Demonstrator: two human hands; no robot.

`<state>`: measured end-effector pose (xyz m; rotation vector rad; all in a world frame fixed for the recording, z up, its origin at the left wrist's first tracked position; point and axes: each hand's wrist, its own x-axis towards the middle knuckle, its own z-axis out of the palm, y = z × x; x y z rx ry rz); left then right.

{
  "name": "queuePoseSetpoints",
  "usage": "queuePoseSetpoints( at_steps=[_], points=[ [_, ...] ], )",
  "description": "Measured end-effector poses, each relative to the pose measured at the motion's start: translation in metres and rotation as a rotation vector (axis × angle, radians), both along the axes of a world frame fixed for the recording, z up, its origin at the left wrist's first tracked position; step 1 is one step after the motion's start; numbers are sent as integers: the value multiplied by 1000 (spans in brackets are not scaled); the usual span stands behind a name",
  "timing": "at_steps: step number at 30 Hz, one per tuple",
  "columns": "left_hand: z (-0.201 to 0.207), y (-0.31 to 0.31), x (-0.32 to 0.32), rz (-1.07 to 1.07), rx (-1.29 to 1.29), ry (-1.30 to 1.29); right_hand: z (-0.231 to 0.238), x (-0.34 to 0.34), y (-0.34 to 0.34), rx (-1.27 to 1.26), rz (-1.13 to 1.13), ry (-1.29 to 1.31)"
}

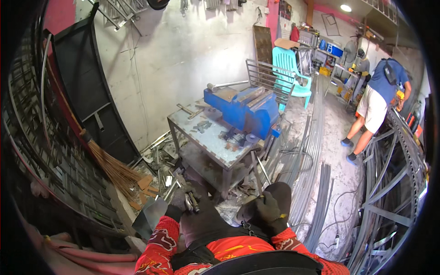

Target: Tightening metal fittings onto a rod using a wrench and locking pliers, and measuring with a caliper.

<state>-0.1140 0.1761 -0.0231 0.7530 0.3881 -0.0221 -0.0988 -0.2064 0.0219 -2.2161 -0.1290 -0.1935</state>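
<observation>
My left hand point(179, 200), in a grey glove, is closed by my left thigh, with shiny metal pieces point(192, 202) at its fingers; their exact kind is not clear. Over my right knee, my right hand point(268, 207), in a dark glove, is closed around the lower end of a narrow flat metal bar point(256, 173) that points up toward the table. A short tan edge point(248, 200) shows beside those fingers. Ahead stands a metal-topped table point(215, 149) with a large blue bench vise point(243, 107) on it. Small dark metal pieces point(202, 126) lie on the tabletop.
Scrap metal point(167, 178) and a stick broom point(110, 162) are at left, beside metal grilles point(59, 178). Long steel bars point(305, 160) lie along the floor at right, near a metal frame point(389, 183). A person point(378, 94) bends over it. A turquoise chair point(288, 68) stands behind the table.
</observation>
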Motion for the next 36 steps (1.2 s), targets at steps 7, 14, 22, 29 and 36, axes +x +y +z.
queuePoseSetpoints(
  at_steps=[7,14,22,29,36],
  points=[
    [-17,12,22,14,-98,118,-2,16,-50,-172,-20,-105],
    [-39,31,35,-35,-78,318,-19,32,-40,-242,113,-160],
    [-71,46,58,-164,-122,312,-5,42,-45,-103,-64,55],
    [-239,123,84,-827,-203,-263,-8,56,-35,-80,-100,73],
    [-281,98,87,-790,-299,-97,-20,35,-51,-137,-163,33]
  ],
)
